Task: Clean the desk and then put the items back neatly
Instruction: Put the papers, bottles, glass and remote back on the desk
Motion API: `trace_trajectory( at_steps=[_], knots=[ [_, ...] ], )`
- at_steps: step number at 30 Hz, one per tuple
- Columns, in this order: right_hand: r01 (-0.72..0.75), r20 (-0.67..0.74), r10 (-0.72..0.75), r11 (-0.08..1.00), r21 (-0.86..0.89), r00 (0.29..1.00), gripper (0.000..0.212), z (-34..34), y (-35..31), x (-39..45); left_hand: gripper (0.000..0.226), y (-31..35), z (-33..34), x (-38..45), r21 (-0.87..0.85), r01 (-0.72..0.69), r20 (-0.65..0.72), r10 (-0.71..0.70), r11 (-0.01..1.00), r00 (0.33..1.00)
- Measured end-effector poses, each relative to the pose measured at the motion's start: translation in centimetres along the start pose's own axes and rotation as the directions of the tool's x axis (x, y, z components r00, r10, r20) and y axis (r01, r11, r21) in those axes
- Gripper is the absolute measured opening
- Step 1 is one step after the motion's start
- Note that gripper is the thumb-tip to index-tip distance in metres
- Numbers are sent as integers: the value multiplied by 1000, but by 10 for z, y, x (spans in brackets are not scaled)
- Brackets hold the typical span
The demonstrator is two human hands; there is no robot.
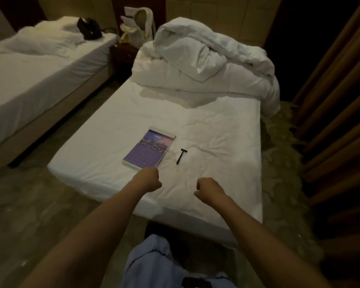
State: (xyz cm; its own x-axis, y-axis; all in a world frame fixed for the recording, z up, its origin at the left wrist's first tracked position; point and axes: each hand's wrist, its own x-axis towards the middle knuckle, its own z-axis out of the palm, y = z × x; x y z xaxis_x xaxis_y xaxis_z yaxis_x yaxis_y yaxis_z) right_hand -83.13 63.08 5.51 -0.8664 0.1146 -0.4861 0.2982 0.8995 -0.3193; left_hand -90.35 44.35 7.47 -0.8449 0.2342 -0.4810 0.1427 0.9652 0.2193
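A purple book (149, 150) with a city picture on its cover lies flat on the white bed (227, 129). A small black razor (181, 155) lies just to its right. My left hand (148, 179) hovers as a fist just below the book's near corner, holding nothing. My right hand (209, 189) is also curled into a fist, a little nearer and to the right, below the razor, with nothing in it. Both hands are over the bed's near part.
A crumpled white duvet (206, 59) is heaped at the bed's far end. A second bed (29, 75) stands to the left with a black bag (89, 28) on it. A dark nightstand (123, 55) sits between the beds. Brown curtains (337, 100) hang at right.
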Motion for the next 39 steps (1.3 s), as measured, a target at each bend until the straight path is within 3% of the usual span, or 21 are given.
trace_trajectory(
  at_steps=[7,13,16,19,22,25,28,36,39],
  knots=[
    [-95,33,92,990,100,995,25,-22,-35,127,11,-42,-32,128,-54,35,97,-29,998,995],
    [-253,145,230,954,160,962,22,-15,-55,249,27,-104,-47,249,-226,241,226,-190,944,956],
    [-315,172,283,927,202,944,22,1,-61,309,19,-132,-43,304,-237,318,260,-255,918,931],
    [-381,163,352,897,221,922,23,22,-64,356,41,-146,-31,349,-280,384,259,-317,880,913],
    [-507,154,483,820,265,862,29,45,-60,386,59,-157,-9,383,-303,451,269,-379,839,885],
    [-637,191,611,699,324,768,51,64,-58,408,70,-162,12,405,-289,537,277,-467,792,839],
    [-694,231,658,639,331,717,52,76,-58,423,81,-162,30,418,-262,554,283,-486,790,827],
    [-675,186,670,606,421,718,29,100,-52,433,99,-176,45,442,-59,569,256,-538,821,803],
    [-651,187,663,571,499,725,17,99,-52,426,92,-179,44,442,-119,589,338,-525,800,781]
  ],
)
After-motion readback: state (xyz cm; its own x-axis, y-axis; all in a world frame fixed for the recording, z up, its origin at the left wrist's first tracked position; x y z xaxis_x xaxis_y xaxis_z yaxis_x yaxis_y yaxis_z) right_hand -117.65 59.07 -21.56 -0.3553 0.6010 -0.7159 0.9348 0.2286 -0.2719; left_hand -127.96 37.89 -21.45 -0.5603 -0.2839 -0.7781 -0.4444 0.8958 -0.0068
